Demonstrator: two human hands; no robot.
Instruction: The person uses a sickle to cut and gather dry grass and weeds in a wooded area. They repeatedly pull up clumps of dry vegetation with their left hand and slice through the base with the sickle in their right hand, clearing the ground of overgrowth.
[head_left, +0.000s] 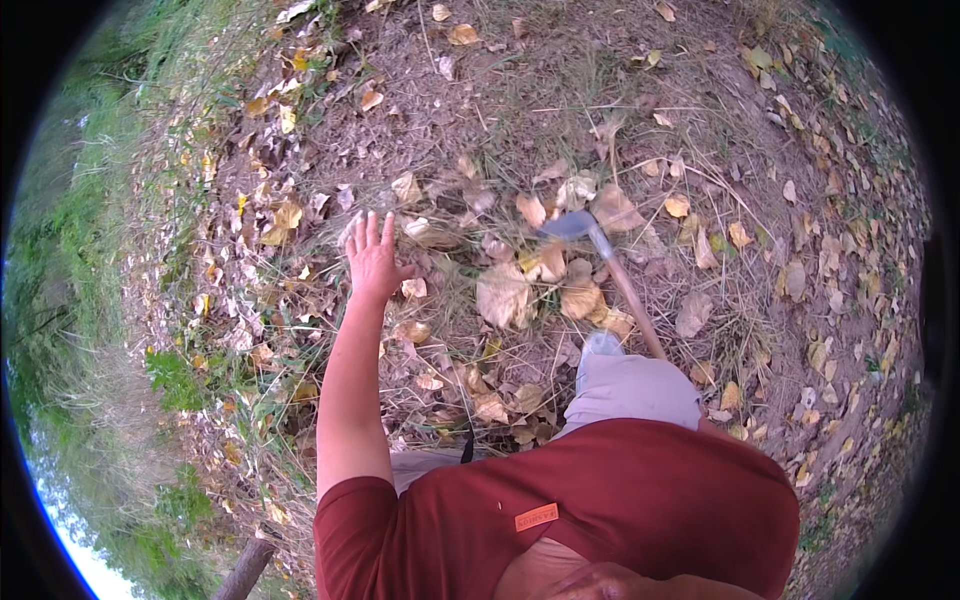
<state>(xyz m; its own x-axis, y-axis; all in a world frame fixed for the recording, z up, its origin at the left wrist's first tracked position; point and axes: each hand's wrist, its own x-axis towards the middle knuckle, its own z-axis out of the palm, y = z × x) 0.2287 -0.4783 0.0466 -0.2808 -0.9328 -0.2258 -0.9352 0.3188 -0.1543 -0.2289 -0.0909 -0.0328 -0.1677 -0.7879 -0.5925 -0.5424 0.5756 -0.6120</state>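
My left hand (375, 259) reaches out over the leaf litter, its fingers apart and nothing held in it. Its fingertips are near a pale, dry leaf (349, 231); whether they touch it I cannot tell. To its right, a tool with a dark metal blade (568, 226) and a wooden handle (634, 300), a sickle or a small hoe, is low over the dry leaves. The blade points left, towards my hand, and is slightly blurred. The lower end of the handle passes out of sight beside my grey-trousered knee (637, 394). My right hand is out of view behind my leg and body.
Large dry leaves (506, 294), yellow leaves and cut-looking straw cover the brown soil (510, 105). Green weeds (174, 379) and brush stand along the left. A tree trunk or log (247, 566) is at the lower left. My shoe (601, 345) rests just by the handle.
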